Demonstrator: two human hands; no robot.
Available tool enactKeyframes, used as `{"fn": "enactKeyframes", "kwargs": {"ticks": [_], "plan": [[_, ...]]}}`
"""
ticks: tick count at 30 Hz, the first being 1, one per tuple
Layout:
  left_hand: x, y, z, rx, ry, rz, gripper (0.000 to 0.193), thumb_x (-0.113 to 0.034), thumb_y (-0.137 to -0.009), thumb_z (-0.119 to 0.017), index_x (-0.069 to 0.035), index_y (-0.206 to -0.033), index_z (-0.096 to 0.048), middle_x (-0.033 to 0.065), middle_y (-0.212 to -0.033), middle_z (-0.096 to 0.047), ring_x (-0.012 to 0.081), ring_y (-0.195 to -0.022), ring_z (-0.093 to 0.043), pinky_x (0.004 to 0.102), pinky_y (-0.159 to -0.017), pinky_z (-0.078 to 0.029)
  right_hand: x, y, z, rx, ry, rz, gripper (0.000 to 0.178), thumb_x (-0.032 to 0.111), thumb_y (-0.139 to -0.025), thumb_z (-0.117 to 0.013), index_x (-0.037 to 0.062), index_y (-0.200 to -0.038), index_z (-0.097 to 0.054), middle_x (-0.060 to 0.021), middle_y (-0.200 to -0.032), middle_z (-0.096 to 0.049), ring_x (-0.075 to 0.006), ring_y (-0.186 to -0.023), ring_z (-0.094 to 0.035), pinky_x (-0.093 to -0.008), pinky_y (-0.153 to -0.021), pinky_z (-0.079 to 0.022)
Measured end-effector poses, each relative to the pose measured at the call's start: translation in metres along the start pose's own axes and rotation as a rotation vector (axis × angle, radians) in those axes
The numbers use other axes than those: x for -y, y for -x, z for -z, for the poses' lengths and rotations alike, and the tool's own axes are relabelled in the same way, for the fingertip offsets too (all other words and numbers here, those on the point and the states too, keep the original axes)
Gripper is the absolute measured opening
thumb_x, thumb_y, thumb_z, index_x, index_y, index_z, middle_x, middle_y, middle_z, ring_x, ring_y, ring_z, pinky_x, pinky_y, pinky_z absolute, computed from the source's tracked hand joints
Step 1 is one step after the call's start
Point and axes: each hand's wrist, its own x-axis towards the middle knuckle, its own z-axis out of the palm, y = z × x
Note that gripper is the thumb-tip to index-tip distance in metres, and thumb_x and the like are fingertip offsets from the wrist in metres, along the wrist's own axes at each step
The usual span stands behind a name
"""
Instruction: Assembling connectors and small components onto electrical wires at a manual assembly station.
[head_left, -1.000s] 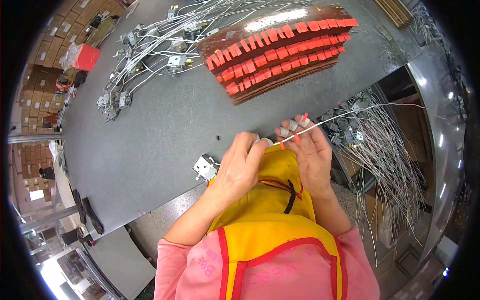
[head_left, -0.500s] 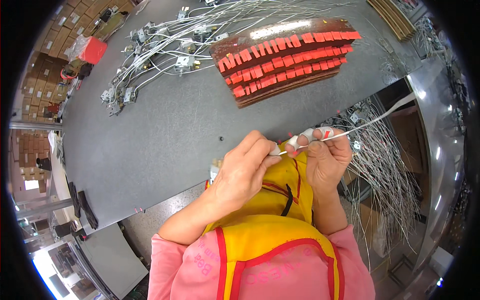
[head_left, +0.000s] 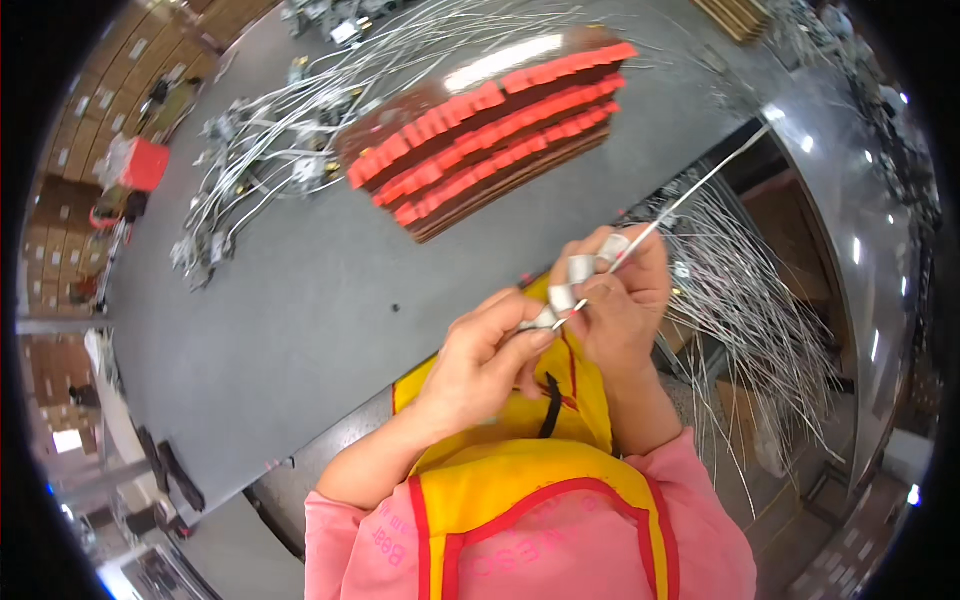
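Note:
A thin white cable (head_left: pixel 691 195) runs from between my hands up to the right, its upper end over the table's right edge. My right hand (head_left: pixel 625 315) has closed on it, thumb against fingers that wear white wrappings. Close by on the left, my left hand (head_left: pixel 478 355) pinches the cable's lower stretch between thumb and forefinger; a white wrapping shows at its fingertip. Small red spots show by the cable at my right fingers. What lies inside the left pinch is mostly hidden.
A brown block (head_left: pixel 385 125) bearing rows of red strips (head_left: pixel 480 140) stands on the grey table (head_left: pixel 300 330). Behind it lie white cables with metal parts (head_left: pixel 270 150). More cables (head_left: pixel 750 310) hang in a bundle right of my right hand. A red container (head_left: pixel 146 165) stands far left.
My hands have come closer together and slightly lower, both still on the cable. The cable now slants more steeply. The whole view has turned a little, with the block shifted left.

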Motion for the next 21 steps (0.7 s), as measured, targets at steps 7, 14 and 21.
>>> {"fn": "enactKeyframes", "kwargs": {"ticks": [7, 14, 21], "plan": [[0.017, -0.021, -0.007, 0.117, -0.322, -0.108, 0.015, -0.001, -0.088, -0.057, 0.003, -0.103, -0.057, 0.0096, -0.082, -0.056, 0.0179, -0.066, -0.06, 0.0279, -0.06, -0.049, 0.015, 0.004, 0.024, -0.172, 0.116, 0.008, 0.012, 0.001, -0.088, -0.058, 0.0048, -0.091, -0.046, -0.0076, -0.073, -0.052, -0.0167, -0.056, -0.053, -0.0249, -0.038, -0.04], [0.017, 0.0, 0.037, -0.144, -0.698, -0.539, 0.02, 0.006, -0.081, -0.06, 0.002, -0.1, -0.063, 0.016, -0.089, -0.062, 0.0285, -0.079, -0.061, 0.0333, -0.072, -0.05, 0.089, -0.02, 0.173, -0.845, 0.579, 0.419, 0.018, 0.012, -0.091, -0.061, 0.0022, -0.1, -0.049, -0.0093, -0.092, -0.057, -0.0185, -0.078, -0.061, -0.0269, -0.059, -0.052], [0.017, 0.017, 0.152, -0.746, -0.859, -0.581, 0.016, 0.007, -0.082, -0.058, 0.0, -0.095, -0.061, 0.0117, -0.079, -0.058, 0.0218, -0.07, -0.058, 0.03, -0.065, -0.047, 0.135, 0.033, 0.433, -0.989, 0.721, 0.056, 0.048, 0.012, -0.092, -0.059, -0.0109, -0.129, -0.039, -0.0239, -0.113, -0.055, -0.0311, -0.103, -0.06, -0.0338, -0.082, -0.056]]}}
